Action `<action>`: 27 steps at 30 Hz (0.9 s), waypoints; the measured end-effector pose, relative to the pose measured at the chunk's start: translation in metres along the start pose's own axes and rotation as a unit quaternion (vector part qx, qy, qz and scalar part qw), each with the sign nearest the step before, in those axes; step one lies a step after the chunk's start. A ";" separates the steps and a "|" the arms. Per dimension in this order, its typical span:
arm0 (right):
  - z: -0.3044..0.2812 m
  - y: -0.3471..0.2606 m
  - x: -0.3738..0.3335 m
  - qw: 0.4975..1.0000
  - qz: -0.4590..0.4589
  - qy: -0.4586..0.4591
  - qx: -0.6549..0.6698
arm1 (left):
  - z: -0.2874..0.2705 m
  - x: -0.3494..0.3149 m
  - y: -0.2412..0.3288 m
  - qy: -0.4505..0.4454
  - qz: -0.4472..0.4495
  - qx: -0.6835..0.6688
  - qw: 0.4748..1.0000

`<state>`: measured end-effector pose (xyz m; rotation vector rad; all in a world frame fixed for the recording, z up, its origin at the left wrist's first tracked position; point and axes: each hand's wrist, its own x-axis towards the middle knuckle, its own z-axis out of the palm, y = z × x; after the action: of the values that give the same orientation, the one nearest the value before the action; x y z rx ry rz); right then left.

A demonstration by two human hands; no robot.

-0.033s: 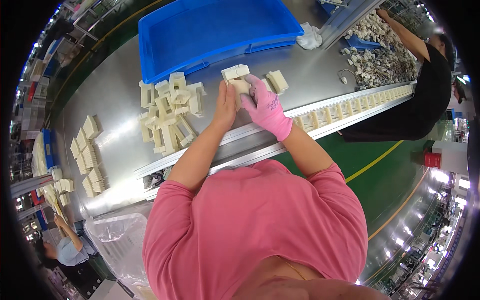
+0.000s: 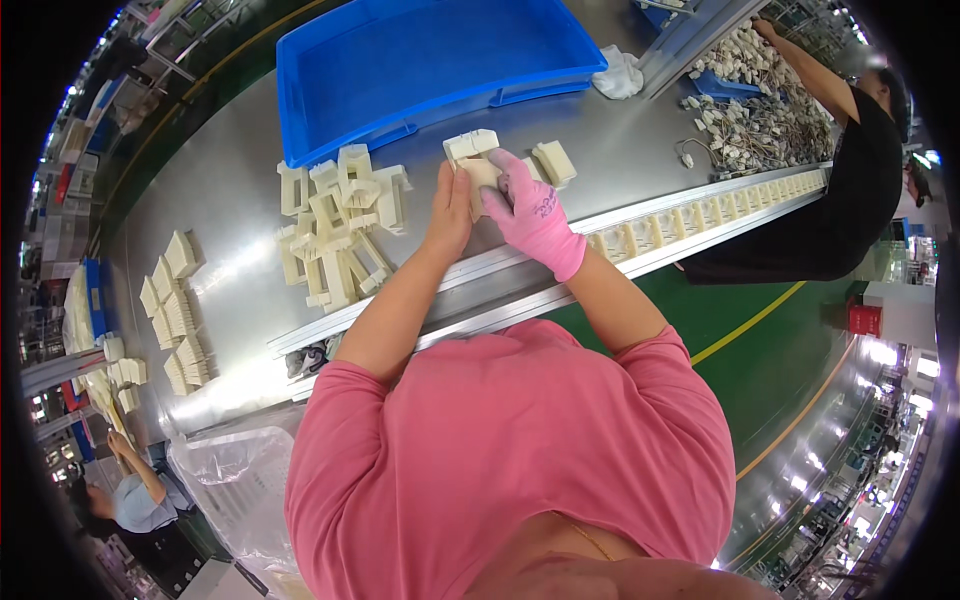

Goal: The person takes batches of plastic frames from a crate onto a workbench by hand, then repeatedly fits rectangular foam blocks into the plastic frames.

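A cream plastic housing (image 2: 482, 177) is held between my two hands over the metal table. My bare left hand (image 2: 451, 212) presses along its left side with the fingers together. On the right side, my right hand (image 2: 532, 215), in a pink glove with greyish fingertips, grips it with thumb and fingers. Just beyond my fingers sits another cream plastic piece (image 2: 470, 144); I cannot tell whether it touches the held one. One more cream block (image 2: 555, 163) lies to the right of the glove. To the left is a loose heap of cream rectangular frames (image 2: 335, 215).
A large blue tray (image 2: 440, 130) stands at the back. A metal rail track (image 2: 720, 208) carries a row of cream parts toward a co-worker in black (image 2: 850, 190), beside piled wired connectors (image 2: 750, 130). Stacked ribbed cream parts (image 2: 175, 310) lie far left. A clear plastic-lined crate (image 2: 240, 480) is lower left.
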<state>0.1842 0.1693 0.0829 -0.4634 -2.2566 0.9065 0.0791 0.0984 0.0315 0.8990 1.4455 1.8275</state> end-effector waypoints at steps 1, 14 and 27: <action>-0.002 0.001 0.002 1.000 -0.001 -0.022 0.000 | -0.001 0.001 -0.002 -0.001 0.000 -0.001 1.000; -0.051 -0.016 0.018 0.995 -0.089 -0.002 -0.044 | 0.005 -0.005 0.035 -0.135 -0.249 -0.161 0.946; -0.036 -0.018 -0.019 0.911 -0.001 -0.368 -0.184 | -0.076 0.049 0.019 -0.146 0.067 0.703 0.693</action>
<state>0.2217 0.1641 0.1066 -0.3043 -3.1490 0.7198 -0.0118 0.0931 0.0435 1.8591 2.4907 0.2082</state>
